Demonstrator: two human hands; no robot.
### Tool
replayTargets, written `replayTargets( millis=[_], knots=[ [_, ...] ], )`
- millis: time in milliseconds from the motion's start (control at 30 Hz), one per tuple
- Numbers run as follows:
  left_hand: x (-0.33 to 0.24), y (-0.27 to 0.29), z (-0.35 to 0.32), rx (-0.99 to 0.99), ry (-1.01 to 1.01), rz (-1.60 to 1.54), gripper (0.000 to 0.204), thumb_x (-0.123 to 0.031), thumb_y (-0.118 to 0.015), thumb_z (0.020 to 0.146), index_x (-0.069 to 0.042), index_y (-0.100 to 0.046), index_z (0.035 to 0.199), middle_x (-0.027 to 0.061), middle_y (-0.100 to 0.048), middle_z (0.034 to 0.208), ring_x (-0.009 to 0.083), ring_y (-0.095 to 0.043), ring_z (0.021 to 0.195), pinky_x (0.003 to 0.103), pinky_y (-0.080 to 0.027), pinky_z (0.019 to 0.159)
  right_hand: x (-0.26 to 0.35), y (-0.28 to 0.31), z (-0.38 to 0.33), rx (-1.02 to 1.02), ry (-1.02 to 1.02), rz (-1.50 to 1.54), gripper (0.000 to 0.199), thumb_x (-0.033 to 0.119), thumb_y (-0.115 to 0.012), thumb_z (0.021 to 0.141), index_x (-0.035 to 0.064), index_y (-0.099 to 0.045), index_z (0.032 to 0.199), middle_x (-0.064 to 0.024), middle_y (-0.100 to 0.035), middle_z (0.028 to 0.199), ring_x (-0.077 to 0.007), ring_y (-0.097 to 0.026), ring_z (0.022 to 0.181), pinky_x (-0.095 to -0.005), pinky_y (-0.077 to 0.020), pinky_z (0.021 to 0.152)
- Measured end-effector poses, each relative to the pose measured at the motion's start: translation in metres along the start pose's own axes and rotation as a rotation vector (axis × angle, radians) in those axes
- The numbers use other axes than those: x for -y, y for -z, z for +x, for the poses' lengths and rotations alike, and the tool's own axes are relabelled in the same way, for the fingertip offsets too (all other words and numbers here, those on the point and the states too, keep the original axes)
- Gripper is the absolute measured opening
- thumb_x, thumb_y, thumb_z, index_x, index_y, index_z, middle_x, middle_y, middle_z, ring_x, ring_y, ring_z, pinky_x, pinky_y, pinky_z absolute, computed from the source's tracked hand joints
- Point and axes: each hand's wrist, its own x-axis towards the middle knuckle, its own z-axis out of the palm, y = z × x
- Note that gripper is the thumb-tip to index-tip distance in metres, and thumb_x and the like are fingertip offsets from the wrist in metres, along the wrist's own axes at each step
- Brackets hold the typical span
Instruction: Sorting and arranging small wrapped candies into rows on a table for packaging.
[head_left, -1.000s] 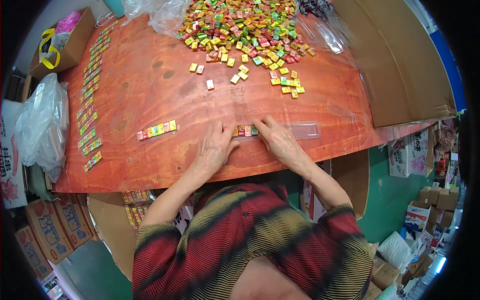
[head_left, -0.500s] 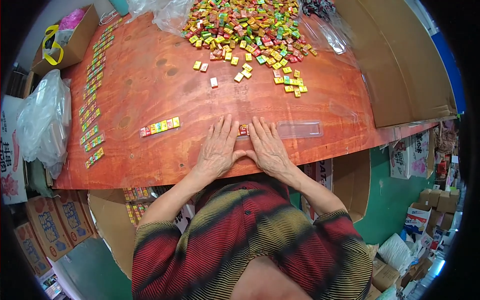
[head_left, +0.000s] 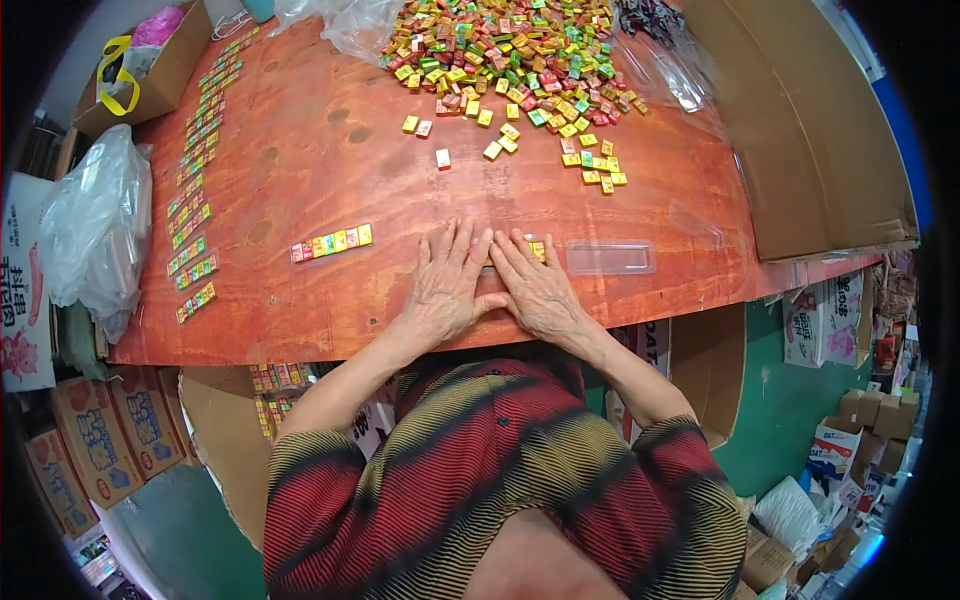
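— How much is packed?
— Filled strips [head_left: 196, 215] line the table's left edge, one finished row [head_left: 331, 242] lies near.
— And the hands?
— Left hand [head_left: 449, 283] and right hand [head_left: 537, 290], fingers flat and spread, press candies into the clear tray [head_left: 607, 257]; the loose pile [head_left: 500, 55] remains.

Your tabletop [head_left: 330, 150] is a reddish-orange wood with darker round blotches. The heap of small wrapped blocks [head_left: 500, 60] at its far edge mixes yellow, green, red, orange and pink. The loose blocks [head_left: 590, 165] nearer you are mostly yellow. The short row of blocks [head_left: 332, 243] to your left runs red, green, yellow and orange, and the packed strips [head_left: 195, 200] down the left edge repeat those colours. The tray [head_left: 610, 257] by your right hand is clear plastic. Your sleeves and shirt [head_left: 500, 480] carry wavy red, black and olive-yellow stripes. The cardboard sheet [head_left: 800, 120] is plain brown; the floor [head_left: 780, 410] is green.
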Motion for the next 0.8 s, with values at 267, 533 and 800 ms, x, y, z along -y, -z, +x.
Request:
replayTargets(
  millis=[267,533,800],
  knots=[
    [0.009,-0.007,-0.023,-0.076,0.032,0.025,0.089,-0.062,-0.044,0.072,0.000,-0.024,0.133,0.0215,-0.018,0.139,0.0373,-0.016,0.129,0.060,-0.015,0.098,0.010,0.016,0.000,-0.006,-0.045,0.024,0.066,0.029,-0.057,0.076,0.0009,-0.032,0.130,-0.0151,-0.028,0.137,-0.0329,-0.023,0.128,-0.0566,-0.0144,0.100],
    [0.009,0.001,-0.017,0.046,0.080,-0.007,0.090,-0.062,-0.045,0.072,-0.001,-0.022,0.134,0.0199,-0.016,0.140,0.0362,-0.013,0.130,0.058,-0.015,0.099,0.013,-0.004,0.012,0.016,0.025,0.052,0.062,0.029,-0.056,0.077,0.0020,-0.035,0.128,-0.0128,-0.030,0.136,-0.0318,-0.025,0.127,-0.0573,-0.0173,0.099],
    [-0.004,0.005,-0.009,-0.033,0.017,0.042,0.079,-0.053,-0.054,0.072,-0.007,-0.031,0.132,0.0191,-0.020,0.139,0.0342,-0.019,0.129,0.056,-0.019,0.099,0.007,0.014,-0.003,-0.069,-0.086,0.082,0.054,0.019,-0.051,0.079,-0.0033,-0.035,0.126,-0.0202,-0.030,0.134,-0.0352,-0.028,0.125,-0.0533,-0.0202,0.100]
  ],
)
